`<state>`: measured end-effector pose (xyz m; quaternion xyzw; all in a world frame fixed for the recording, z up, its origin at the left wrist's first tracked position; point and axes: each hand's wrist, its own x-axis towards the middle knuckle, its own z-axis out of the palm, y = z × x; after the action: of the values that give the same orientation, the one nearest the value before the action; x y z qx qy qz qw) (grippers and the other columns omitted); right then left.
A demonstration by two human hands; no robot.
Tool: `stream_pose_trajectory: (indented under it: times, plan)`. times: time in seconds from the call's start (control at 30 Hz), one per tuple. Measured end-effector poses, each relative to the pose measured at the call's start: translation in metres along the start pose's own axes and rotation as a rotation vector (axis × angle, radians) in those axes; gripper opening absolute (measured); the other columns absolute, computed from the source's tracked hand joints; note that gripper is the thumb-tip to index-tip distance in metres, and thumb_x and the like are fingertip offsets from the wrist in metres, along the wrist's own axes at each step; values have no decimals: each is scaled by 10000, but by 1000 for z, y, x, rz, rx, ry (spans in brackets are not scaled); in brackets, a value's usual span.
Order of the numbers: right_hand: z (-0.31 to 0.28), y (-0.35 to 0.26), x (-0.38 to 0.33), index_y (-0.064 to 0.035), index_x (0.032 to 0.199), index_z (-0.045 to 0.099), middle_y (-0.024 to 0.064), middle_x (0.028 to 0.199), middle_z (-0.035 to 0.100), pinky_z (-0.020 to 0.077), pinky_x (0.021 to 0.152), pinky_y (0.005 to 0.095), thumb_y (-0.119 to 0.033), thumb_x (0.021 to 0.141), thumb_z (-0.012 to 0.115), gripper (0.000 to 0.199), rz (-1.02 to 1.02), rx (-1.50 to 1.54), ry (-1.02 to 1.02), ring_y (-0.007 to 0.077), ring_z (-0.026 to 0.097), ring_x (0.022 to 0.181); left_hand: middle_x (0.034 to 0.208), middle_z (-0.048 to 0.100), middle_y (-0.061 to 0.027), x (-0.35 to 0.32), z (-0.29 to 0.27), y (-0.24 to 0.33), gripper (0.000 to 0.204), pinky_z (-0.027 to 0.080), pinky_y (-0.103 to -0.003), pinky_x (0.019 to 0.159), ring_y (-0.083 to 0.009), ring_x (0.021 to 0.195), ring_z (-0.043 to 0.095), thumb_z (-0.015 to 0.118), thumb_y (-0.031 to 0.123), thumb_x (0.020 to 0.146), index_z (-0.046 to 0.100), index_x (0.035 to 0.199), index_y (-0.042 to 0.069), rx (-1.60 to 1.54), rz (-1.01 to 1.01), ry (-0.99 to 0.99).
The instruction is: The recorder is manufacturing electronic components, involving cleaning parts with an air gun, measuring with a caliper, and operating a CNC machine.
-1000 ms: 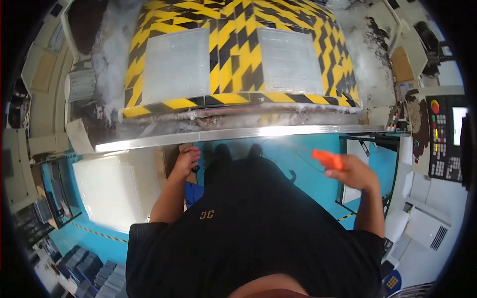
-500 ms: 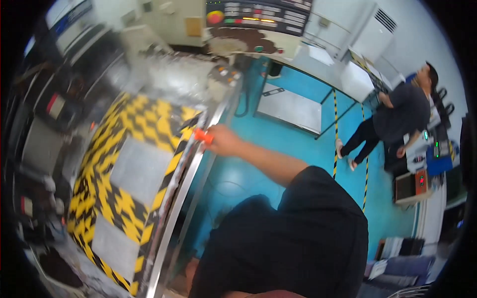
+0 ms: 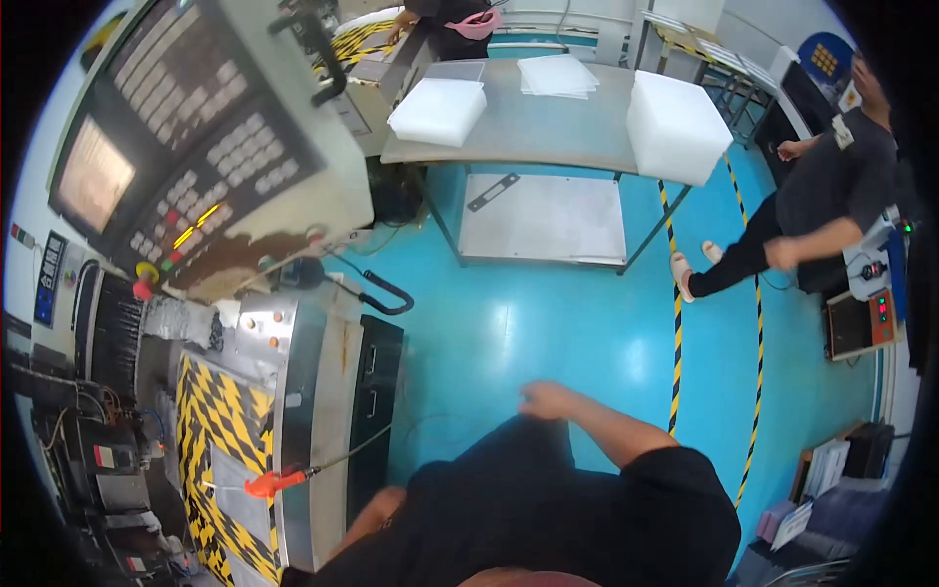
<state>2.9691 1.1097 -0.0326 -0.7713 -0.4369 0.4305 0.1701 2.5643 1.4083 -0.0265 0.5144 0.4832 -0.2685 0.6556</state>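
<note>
My right hand point(image 3: 548, 399) hangs over the blue floor in front of my body, its fingers loosely curled and nothing visible in them. Low at the left, my left hand point(image 3: 380, 511) is beside the machine's side panel; its fingers are blurred and partly hidden. An orange air blow gun point(image 3: 276, 483) lies across the edge of the machine bed, apart from both hands. Its thin nozzle points left over the yellow-and-black striped surface point(image 3: 220, 396), and a hose point(image 3: 354, 446) runs off to its right.
A control panel point(image 3: 210, 147) with buttons and a screen rises at the left. Ahead stands a metal table point(image 3: 548, 127) bearing white sheet stacks point(image 3: 675, 122). A co-worker point(image 3: 831, 186) stands at the right near striped floor lines; another person point(image 3: 465, 24) is behind the table.
My right hand has let go of the orange blow gun, which now lies on the bed edge. The view has swung left, bringing the control panel and table closer.
</note>
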Motion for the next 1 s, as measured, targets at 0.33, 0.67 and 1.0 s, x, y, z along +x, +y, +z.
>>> stream_pose_trajectory:
  times: [0.33,0.67,1.0]
  plan:
    - [-142,108,-10,-40,1223,612,188,1253,606,457,989,411,-495,844,649,594,308,126,140,344,578,1155,886,620,13,83,82,207,155,466,-304,702,-116,823,589,582,188,904,608,1045,130,95,159,104]
    - [-265,107,115,-72,1093,680,177,1118,665,497,901,441,-471,851,642,468,275,-29,-52,359,613,1074,1007,635,-220,197,-6,274,345,483,-457,863,-348,970,610,519,282,913,626,1082,2,710,383,108]
    - [-505,45,296,-32,1145,640,131,1033,675,502,828,376,-486,908,596,514,-354,110,-477,226,630,937,946,647,-58,157,65,369,255,515,-355,695,-196,857,636,508,308,954,626,1037,98,-130,-8,274]
